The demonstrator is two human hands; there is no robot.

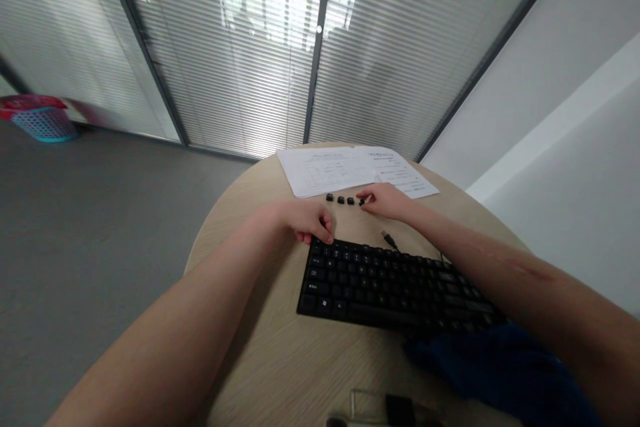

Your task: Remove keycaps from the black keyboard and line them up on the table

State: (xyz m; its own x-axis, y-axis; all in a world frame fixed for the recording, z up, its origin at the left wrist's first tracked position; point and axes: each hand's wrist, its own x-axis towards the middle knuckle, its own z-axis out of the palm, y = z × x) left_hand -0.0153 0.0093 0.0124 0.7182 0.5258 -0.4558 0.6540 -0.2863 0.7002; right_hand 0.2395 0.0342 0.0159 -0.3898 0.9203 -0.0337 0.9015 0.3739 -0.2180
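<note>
Pinching a small black plastic keycap (362,202) beside three others in a row, the person's right hand (383,201) works near the white printed papers (330,170). The left hand (310,220), curled nearly closed, touches the top-left corner of the black rectangular keyboard (390,287), which lies on the round pale wooden table (280,360).

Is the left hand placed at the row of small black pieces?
No, the left hand is at the corner of the keyboard, while the right hand is at the small black pieces.
</note>
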